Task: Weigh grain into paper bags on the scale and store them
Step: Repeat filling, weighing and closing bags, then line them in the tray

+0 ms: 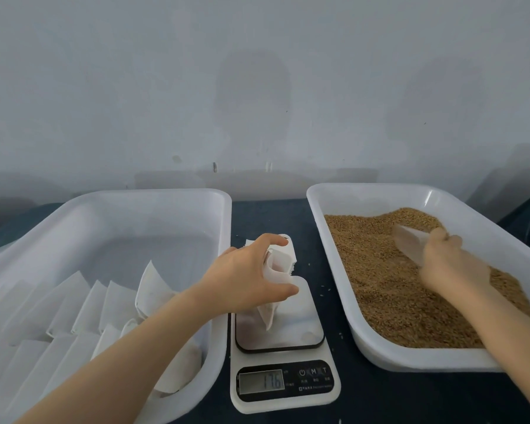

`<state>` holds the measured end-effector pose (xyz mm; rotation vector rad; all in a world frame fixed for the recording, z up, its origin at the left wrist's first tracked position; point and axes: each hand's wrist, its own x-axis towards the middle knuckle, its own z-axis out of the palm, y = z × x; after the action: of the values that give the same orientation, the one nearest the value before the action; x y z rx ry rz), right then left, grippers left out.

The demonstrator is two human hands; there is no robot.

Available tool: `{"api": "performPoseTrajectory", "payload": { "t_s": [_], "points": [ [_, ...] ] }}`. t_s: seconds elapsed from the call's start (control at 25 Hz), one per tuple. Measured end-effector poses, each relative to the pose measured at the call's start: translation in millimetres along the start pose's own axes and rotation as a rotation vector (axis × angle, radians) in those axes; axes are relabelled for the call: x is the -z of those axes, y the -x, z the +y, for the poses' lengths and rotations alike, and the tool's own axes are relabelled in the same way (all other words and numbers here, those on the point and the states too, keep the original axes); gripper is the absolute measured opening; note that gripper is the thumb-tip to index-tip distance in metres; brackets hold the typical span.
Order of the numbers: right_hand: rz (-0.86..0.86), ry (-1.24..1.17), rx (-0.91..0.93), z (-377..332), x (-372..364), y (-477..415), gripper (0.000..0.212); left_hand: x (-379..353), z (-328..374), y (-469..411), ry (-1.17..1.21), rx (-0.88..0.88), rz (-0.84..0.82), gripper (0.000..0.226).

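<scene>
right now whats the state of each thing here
scale: on, display seems to read 176
paper bag: on the scale, mouth held open by left hand
scoop: gripped by right hand, in the grain
right tray: partly filled with grain
left tray: holds paper bags

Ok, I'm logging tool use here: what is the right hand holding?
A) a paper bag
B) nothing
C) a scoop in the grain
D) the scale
C: the right hand grips a translucent scoop dug into the grain, while the left hand holds the paper bag.
</scene>
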<state>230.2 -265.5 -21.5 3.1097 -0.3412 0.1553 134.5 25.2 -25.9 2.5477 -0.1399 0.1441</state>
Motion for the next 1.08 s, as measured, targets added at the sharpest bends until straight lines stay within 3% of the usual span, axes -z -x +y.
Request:
{"api": "performPoseTrajectory", "payload": {
  "t_s": [0.12,0.36,0.72,0.88,1.08],
  "points": [
    [-0.157,-0.048,0.054,-5,-7,1,0.046,0,0,0,-0.005,-0.007,0.012,0.07],
    [-0.312,-0.362,0.232,-15,-13,6,0.035,1,1,1,-0.008,-0.008,0.008,0.071],
    [-0.375,-0.413,0.359,-18,-15,7,0.027,1,1,0,-0.011,-0.007,0.016,0.07],
    [-0.303,-0.472,0.26,-19,-10,4,0.021,1,0,1,-0.004,0.0,0.006,0.069],
    [-0.137,-0.34,0.216,-14,-6,4,0.019,1,0,1,0.003,-0.002,0.01,0.069]
  ]
}}
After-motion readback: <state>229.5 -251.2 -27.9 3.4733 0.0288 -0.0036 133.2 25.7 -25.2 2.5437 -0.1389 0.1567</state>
